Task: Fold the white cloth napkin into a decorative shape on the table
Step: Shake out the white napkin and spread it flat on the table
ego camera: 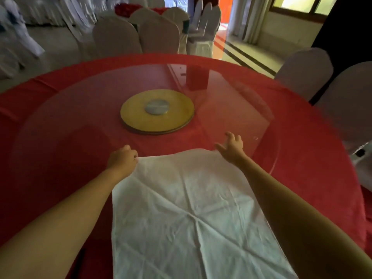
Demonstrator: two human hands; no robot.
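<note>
A white cloth napkin [187, 214] lies spread flat and creased on the round table with its red cloth [50, 150], reaching from the near edge toward the middle. My left hand [122, 160] is closed and pinches the napkin's far left corner. At the far right corner, my right hand [231, 147] hovers with fingers spread, the thumb close to the cloth edge; I cannot tell whether it touches the fabric.
A glass turntable [80, 101] covers most of the table, with a gold disc and a grey hub [157, 106] at its centre. White-covered chairs [159, 35] ring the far side, and two more [306, 71] stand at the right.
</note>
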